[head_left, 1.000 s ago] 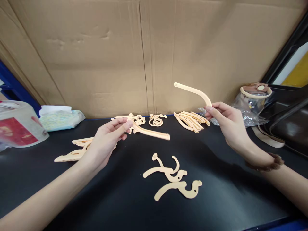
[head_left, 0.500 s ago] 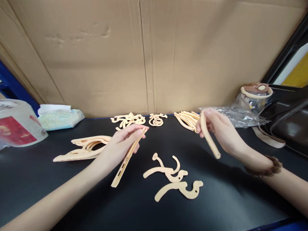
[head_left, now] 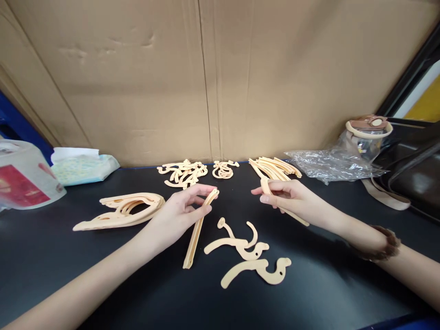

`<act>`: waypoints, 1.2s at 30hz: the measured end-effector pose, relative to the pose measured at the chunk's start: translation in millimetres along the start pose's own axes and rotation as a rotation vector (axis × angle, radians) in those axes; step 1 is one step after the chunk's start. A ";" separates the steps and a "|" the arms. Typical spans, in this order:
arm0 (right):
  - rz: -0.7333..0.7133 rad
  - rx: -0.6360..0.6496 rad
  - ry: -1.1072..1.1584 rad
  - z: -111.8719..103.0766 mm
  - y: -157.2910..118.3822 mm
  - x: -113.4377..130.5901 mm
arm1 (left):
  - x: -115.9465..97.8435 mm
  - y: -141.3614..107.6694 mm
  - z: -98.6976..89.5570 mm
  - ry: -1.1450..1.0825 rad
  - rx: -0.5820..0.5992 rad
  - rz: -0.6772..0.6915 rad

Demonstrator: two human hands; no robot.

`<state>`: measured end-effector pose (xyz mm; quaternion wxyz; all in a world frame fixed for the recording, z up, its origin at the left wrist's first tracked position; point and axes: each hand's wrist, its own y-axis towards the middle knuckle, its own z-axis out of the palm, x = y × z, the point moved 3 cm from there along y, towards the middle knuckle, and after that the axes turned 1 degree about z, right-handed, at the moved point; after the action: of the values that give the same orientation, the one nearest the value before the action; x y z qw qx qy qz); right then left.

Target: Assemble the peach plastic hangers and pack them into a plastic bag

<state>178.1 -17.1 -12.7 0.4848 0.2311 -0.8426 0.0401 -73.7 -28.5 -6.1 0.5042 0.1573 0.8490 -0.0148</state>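
My left hand (head_left: 173, 213) is closed around a long beige plastic hanger arm (head_left: 194, 240), pinched near its upper end. Its grooved side faces me and its lower end points down toward the table. To the right, my right hand (head_left: 297, 198) grips a second beige hanger arm (head_left: 265, 186) between thumb and fingers; the fingers hide its middle, and its far end shows below the palm. Between and below the hands lie flat curved beige hook pieces (head_left: 273, 276) and a smaller curved piece with a round end (head_left: 222, 223), partly overlapping on the table.
A stack of beige frame-shaped parts (head_left: 113, 223) lies left on the black table (head_left: 165, 302). Along the cardboard wall (head_left: 137, 91) sit small curved pieces (head_left: 187, 172), rings (head_left: 223, 170) and long arms (head_left: 275, 168). Tissues (head_left: 85, 168), a tape roll (head_left: 25, 174), plastic film (head_left: 319, 165) and a bottle (head_left: 367, 137) flank them.
My right hand has moved left and slightly down, turning its arm piece. My left hand has shifted a little right and rotated its piece so the groove shows.
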 end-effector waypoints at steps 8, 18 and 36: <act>0.166 0.022 0.137 3.8 -1.4 1.8 | 4.2 0.3 2.9 0.045 0.034 -0.006; 0.196 0.095 0.226 7.0 -1.2 -0.7 | 0.1 -4.2 3.5 0.144 -0.014 0.107; -0.119 0.040 -0.480 5.3 0.2 -7.9 | -0.5 -2.9 9.2 0.172 0.032 0.062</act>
<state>177.1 -15.8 -22.0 0.2677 0.2926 -0.9176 -0.0279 -66.4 -33.1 -10.6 0.4269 0.1924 0.8836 0.0007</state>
